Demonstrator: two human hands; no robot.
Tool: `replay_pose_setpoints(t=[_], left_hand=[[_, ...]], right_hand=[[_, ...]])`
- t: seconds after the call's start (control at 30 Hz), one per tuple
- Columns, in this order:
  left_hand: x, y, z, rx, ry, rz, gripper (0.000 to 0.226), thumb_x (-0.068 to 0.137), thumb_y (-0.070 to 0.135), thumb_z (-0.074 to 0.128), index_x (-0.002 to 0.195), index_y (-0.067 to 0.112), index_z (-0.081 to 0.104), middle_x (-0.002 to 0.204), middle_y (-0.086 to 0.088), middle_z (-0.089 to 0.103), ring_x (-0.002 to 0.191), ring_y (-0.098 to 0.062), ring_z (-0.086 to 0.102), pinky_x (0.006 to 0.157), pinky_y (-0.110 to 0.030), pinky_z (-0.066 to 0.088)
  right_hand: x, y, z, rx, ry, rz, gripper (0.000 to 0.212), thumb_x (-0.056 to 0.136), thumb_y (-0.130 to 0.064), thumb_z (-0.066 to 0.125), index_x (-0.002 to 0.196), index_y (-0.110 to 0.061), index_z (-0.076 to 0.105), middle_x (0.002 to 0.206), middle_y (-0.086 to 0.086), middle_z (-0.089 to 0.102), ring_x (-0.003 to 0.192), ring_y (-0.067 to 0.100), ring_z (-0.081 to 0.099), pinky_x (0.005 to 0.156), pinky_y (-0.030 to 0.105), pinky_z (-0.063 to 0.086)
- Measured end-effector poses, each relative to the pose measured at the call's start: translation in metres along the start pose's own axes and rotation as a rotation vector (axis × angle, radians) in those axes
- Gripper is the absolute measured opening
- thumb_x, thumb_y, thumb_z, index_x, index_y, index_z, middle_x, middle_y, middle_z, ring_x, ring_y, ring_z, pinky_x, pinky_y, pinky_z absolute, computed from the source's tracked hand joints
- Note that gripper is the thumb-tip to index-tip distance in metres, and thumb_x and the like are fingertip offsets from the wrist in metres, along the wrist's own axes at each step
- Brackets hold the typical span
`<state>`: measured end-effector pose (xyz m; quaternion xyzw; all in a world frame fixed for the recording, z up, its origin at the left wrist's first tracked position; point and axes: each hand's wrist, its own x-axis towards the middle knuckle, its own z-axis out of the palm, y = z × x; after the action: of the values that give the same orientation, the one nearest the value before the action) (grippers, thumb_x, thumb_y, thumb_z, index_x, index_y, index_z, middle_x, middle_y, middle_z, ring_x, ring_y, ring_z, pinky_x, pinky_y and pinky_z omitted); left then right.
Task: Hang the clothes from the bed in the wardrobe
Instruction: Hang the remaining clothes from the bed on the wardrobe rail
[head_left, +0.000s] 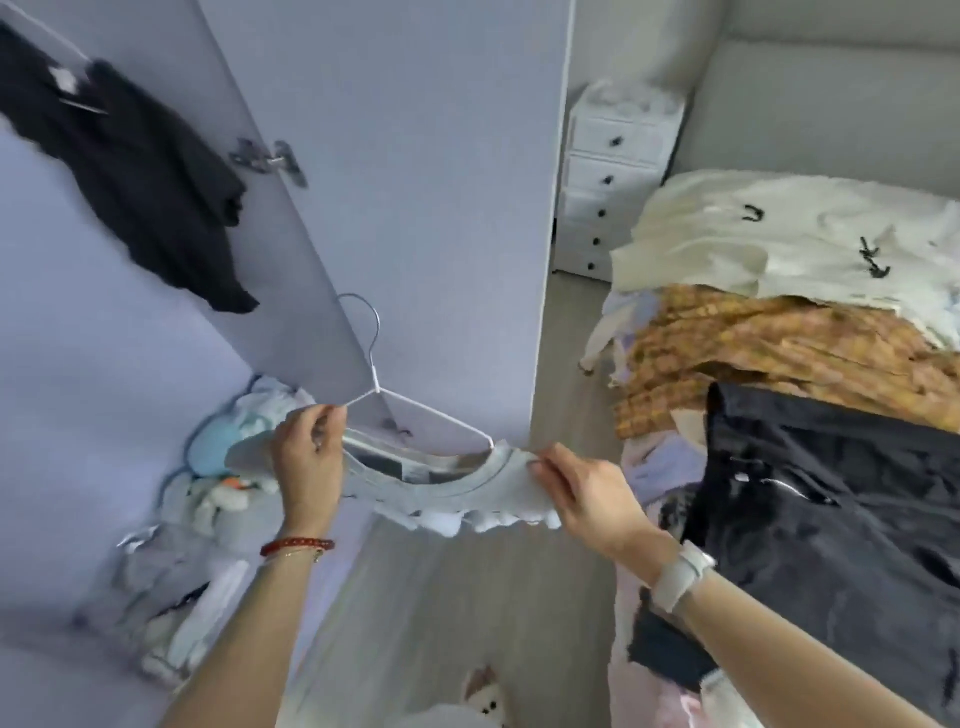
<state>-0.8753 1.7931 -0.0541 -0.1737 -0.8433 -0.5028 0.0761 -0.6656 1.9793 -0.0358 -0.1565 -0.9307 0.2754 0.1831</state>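
While both hands stretch the grey shirt (457, 493) collar, hanger (415, 410) clears wardrobe door (415, 208) edge

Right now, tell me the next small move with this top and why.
Probably pull the light grey top's neckline over the white wire hanger's right arm. The left hand holds one shoulder, the right hand pinches the collar, and that arm is bare.

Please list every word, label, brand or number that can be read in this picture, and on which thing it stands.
None can be read.
Neck label inside the light grey T-shirt: blurred, unreadable.
Black marks on the cream garment on the bed: shapes, not legible letters.
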Motion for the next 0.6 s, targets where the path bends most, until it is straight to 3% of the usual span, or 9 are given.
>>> replay_pose_setpoints(t=[0.1, 0.27, 0.4, 0.6], left_hand=[[0.032, -0.01, -0.037, 0.035, 0.143, -0.014, 0.015, 0.091, 0.009, 0.055, 0.098, -0.001, 0.063, 0.092, -0.014, 0.063, 0.09, -0.034, 0.057, 0.082, -0.043, 0.043], [0.078, -0.015, -0.089, 0.185, 0.362, -0.114, 0.038, 0.092, 0.014, 0.049, 0.129, 0.006, 0.045, 0.132, -0.016, 0.044, 0.125, -0.031, 0.036, 0.102, -0.04, 0.03], [0.111, 0.003, -0.125, 0.327, 0.466, -0.011, 0.041, 0.087, 0.005, 0.053, 0.127, 0.005, 0.046, 0.133, -0.017, 0.042, 0.126, -0.034, 0.034, 0.102, -0.045, 0.028], [0.197, 0.056, -0.166, 0.668, 0.663, 0.275, 0.045, 0.081, 0.009, 0.051, 0.125, 0.003, 0.051, 0.134, -0.025, 0.042, 0.126, -0.043, 0.034, 0.099, -0.055, 0.029]], right_hand=[[0.057, -0.038, 0.017, 0.006, 0.1, -0.135, 0.029, 0.087, -0.023, 0.042, 0.085, -0.006, 0.065, 0.067, 0.003, 0.068, 0.061, 0.016, 0.06, 0.051, 0.022, 0.039], [0.145, -0.087, 0.051, 0.037, 0.14, -0.259, 0.018, 0.087, -0.016, 0.049, 0.087, -0.007, 0.065, 0.067, 0.003, 0.068, 0.058, 0.025, 0.063, 0.053, 0.025, 0.037], [0.217, -0.113, 0.077, 0.128, 0.134, -0.258, 0.016, 0.093, -0.013, 0.05, 0.089, -0.004, 0.063, 0.066, 0.011, 0.065, 0.06, 0.034, 0.061, 0.056, 0.03, 0.038], [0.341, -0.171, 0.105, 0.307, 0.115, -0.34, 0.025, 0.096, -0.018, 0.041, 0.091, -0.001, 0.058, 0.07, 0.019, 0.063, 0.066, 0.038, 0.059, 0.058, 0.037, 0.042]])
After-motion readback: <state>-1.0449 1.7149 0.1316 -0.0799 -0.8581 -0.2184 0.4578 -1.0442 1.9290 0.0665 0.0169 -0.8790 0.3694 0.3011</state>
